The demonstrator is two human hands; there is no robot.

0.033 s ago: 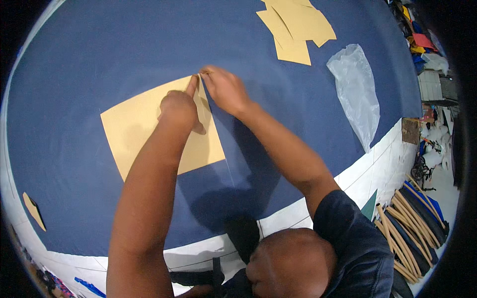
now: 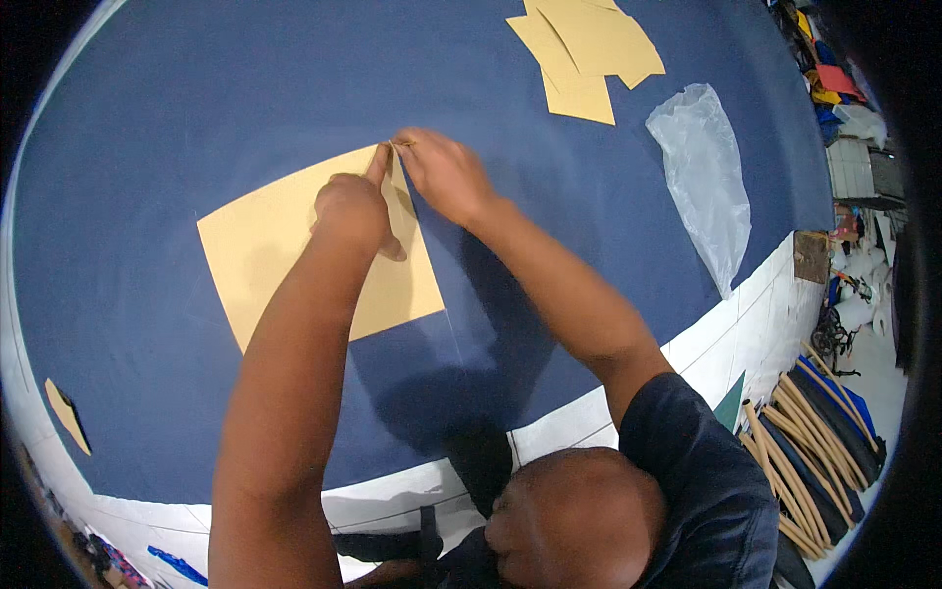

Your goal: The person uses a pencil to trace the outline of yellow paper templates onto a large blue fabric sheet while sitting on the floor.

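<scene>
Only one angle here, the head cam. A big tan rectangular card sheet (image 2: 265,236) lies flat on a wide dark blue cloth-like surface (image 2: 147,147), roughly mid-left, with its upper right corner under both hands. The left hand (image 2: 353,211) rests on the sheet, index finger out to that corner and thumb spread away from it – not clamped on anything. My guess is it's weighing the card down so it won't slide. The right hand (image 2: 446,177) comes in from the other side, fingertips bunched right at the corner; can't tell if that grip is closed on something, it's too small to see.

Headcount: two hands, one big sheet, one crumpled clear plastic bag (image 2: 702,167) well off to the right, one small tan pointed piece (image 2: 65,417) near the left edge, and an overlapping pile of tan card pieces (image 2: 589,49) up top – at least three, probably set there to leave elbow room.
</scene>
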